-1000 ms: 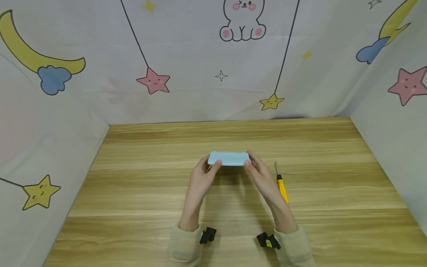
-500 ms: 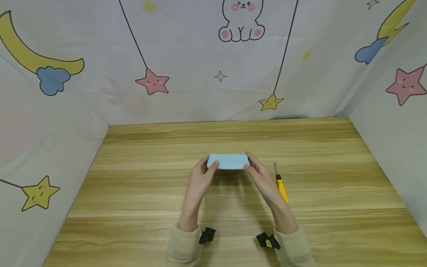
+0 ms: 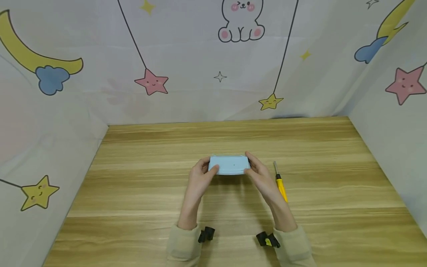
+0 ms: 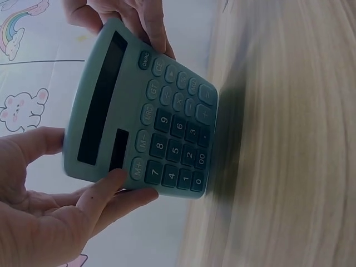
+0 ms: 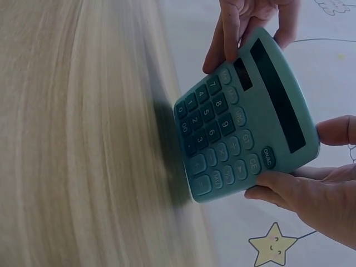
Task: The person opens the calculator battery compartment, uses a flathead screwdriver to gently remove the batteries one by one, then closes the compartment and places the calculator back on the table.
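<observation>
A light blue calculator [image 3: 227, 163] is held up over the wooden table, in front of me. My left hand [image 3: 199, 181] grips its left side and my right hand [image 3: 264, 181] its right, each with the thumb on the near face. In the head view a smooth face with a small dark dot shows, while the keys are hidden. Both wrist views show the key side: the calculator [image 4: 125, 150] has a dark display strip and rows of keys. Its keyed end is close to the tabletop; whether they touch, I cannot tell.
A screwdriver with a yellow handle [image 3: 281, 190] lies on the table [image 3: 133, 193] just right of my right forearm. White cloth walls [image 3: 186, 104] printed with stars and clouds enclose the back and sides. Black wrist mounts [image 3: 207, 234] sit at my cuffs.
The calculator has tilted in my hands, so more of its smooth face shows in the head view, and its near edge has come slightly towards me. Both hands keep their hold.
</observation>
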Available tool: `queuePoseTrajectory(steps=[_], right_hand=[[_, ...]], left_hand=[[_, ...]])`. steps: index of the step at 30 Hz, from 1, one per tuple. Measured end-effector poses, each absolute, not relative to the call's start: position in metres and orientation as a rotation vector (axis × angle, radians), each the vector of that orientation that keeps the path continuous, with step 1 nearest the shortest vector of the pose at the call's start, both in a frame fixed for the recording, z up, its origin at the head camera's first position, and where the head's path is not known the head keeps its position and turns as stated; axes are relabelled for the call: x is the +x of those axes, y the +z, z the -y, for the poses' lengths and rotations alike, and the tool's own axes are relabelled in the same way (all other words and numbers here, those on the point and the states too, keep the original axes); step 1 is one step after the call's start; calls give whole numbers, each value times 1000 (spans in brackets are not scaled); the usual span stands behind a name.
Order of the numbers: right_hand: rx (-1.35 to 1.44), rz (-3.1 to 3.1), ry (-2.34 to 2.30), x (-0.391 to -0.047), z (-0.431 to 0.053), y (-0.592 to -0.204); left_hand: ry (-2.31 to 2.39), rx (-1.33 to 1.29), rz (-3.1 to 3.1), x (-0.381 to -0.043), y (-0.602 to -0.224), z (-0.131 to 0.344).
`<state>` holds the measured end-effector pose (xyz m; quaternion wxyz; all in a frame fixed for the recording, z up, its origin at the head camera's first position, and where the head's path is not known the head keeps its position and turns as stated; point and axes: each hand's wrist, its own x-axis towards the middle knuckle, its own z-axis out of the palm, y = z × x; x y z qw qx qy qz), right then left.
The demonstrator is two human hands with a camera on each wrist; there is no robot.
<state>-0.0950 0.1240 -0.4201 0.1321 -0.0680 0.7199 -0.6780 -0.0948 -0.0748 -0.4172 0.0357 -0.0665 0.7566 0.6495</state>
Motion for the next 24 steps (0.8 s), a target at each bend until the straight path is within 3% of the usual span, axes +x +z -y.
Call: queuePoseTrajectory(steps=[24], right_hand=[[-172,-2250,-1767,-100,-119,-433]], left_hand=[[1934,-278,-2306,-97,-426,84]])
